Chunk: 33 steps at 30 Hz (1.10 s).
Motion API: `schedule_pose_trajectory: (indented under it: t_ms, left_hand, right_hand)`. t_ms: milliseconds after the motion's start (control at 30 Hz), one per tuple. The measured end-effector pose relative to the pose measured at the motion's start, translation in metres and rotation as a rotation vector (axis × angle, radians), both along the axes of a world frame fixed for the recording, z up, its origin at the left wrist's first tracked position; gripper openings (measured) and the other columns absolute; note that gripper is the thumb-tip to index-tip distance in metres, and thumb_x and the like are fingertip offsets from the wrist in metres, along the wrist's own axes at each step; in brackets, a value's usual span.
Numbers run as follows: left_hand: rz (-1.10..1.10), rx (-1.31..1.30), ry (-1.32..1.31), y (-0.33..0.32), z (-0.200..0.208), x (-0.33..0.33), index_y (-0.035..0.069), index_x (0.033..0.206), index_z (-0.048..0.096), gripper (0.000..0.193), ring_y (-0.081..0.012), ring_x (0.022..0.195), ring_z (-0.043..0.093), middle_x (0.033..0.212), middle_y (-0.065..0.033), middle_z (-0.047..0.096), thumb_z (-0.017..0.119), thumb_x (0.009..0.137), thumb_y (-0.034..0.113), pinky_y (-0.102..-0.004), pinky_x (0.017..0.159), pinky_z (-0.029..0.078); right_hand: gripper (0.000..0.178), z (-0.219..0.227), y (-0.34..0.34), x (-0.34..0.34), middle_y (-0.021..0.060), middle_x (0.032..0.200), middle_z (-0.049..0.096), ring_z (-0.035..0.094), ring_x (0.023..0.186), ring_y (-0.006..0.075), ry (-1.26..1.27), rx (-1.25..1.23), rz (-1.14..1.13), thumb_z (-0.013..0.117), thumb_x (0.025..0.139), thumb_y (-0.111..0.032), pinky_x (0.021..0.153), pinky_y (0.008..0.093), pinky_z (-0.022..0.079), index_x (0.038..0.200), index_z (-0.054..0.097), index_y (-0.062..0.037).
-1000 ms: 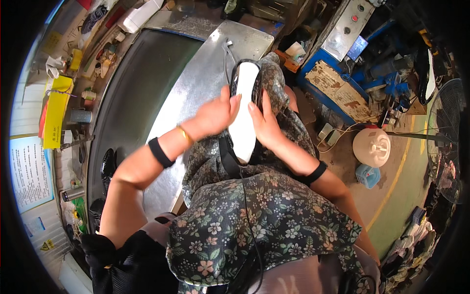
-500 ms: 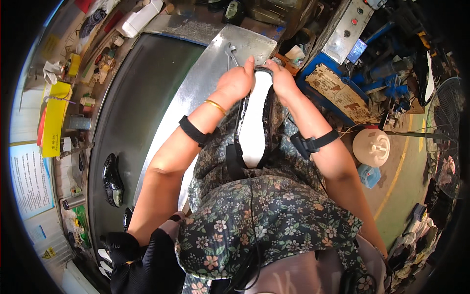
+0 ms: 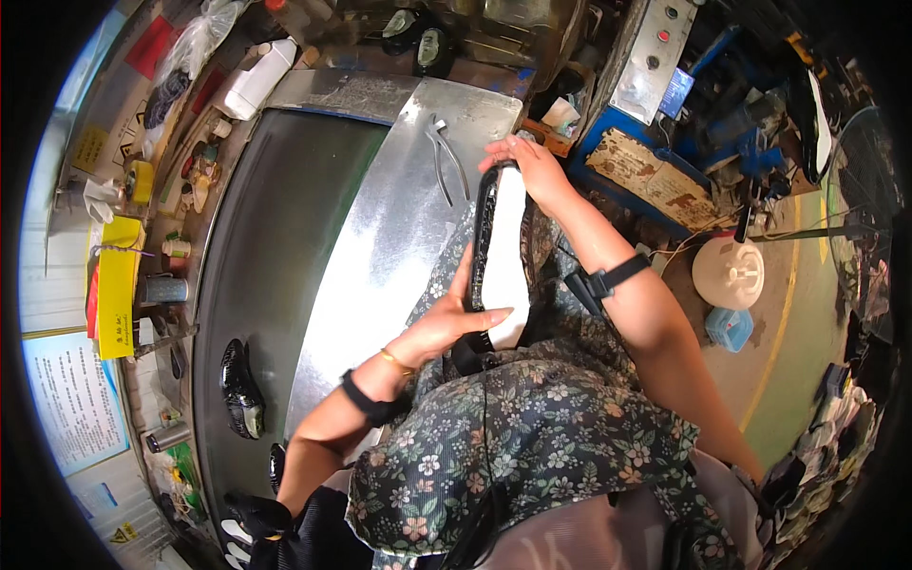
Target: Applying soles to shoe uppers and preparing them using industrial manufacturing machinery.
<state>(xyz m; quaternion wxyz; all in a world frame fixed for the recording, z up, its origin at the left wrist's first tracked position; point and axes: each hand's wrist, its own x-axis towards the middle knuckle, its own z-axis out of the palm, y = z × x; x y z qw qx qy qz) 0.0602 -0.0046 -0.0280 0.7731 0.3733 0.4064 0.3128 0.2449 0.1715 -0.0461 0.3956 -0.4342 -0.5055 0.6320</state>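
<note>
A black shoe lies across my lap with its long white underside turned up and one end away from me. My left hand wraps its side near the end closest to me, thumb lying across the white underside. At the far end my right hand closes over the tip, partly hiding it. Left of the shoe, a pair of metal pincers rests on the shiny metal table, touched by neither hand.
Left of the table runs a dark conveyor belt carrying a glossy black shoe. More shoes stand beyond the table. A blue machine is at the far right, with a round cream container on the floor nearby.
My left hand has left the far end of the shoe and moved back to its near end. My right hand stays at the far tip. The view has shifted slightly, and the pincers show more fully.
</note>
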Motion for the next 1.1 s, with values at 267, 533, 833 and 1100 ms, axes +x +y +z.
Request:
schedule_pose_trajectory:
  t_ms: [267, 533, 833, 1100]
  left_hand:
    - [0.272, -0.155, -0.292, 0.031, 0.012, -0.022, 0.003, 0.142, 0.037, 0.068, -0.0244, 0.113, 0.06, 0.125, -0.0117, 0.059, 0.065, 0.08, 0.005, -0.0391, 0.101, 0.047]
    - [-0.182, 0.625, 1.73, 0.002, -0.033, -0.071, 0.019, 0.153, 0.021, 0.075, -0.053, 0.142, 0.008, 0.15, -0.0411, 0.005, 0.06, 0.09, 0.032, -0.0593, 0.113, 0.016]
    - [0.099, 0.829, 1.213, -0.032, -0.03, -0.047, 0.004, 0.129, 0.056, 0.042, -0.0388, 0.134, 0.039, 0.143, -0.0236, 0.043, 0.059, 0.087, 0.009, -0.0461, 0.112, 0.03]
    - [0.228, 0.446, 0.155, 0.057, 0.025, 0.06, 0.002, 0.122, 0.061, 0.034, -0.0118, 0.098, 0.06, 0.109, -0.0071, 0.068, 0.054, 0.099, 0.027, -0.0288, 0.089, 0.047]
  right_hand:
    - [0.037, 0.01, 0.053, 0.118, 0.0081, 0.113, 0.065, 0.061, 0.1, 0.0166, -0.189, 0.282, -0.022, 0.052, 0.098, -0.026, 0.091, 0.0309, 0.046, 0.125, 0.057, -0.0001]
    - [0.076, 0.167, 0.103, 0.444, 0.0222, 0.135, 0.053, 0.052, 0.123, 0.0383, -1.938, 0.408, -0.508, 0.069, 0.08, -0.045, 0.1, 0.0414, 0.043, 0.144, 0.042, -0.0139]
    - [0.082, 0.147, 0.029, 0.453, 0.0269, 0.139, 0.042, 0.046, 0.126, 0.042, -1.85, 0.489, -1.053, 0.071, 0.074, -0.044, 0.104, 0.0464, 0.038, 0.145, 0.042, -0.0183]
    - [0.084, 0.098, -0.084, 0.176, 0.0102, 0.136, 0.049, 0.053, 0.112, 0.0213, -0.55, 0.703, -0.646, 0.071, 0.067, 0.01, 0.097, 0.0322, 0.043, 0.144, 0.04, -0.006]
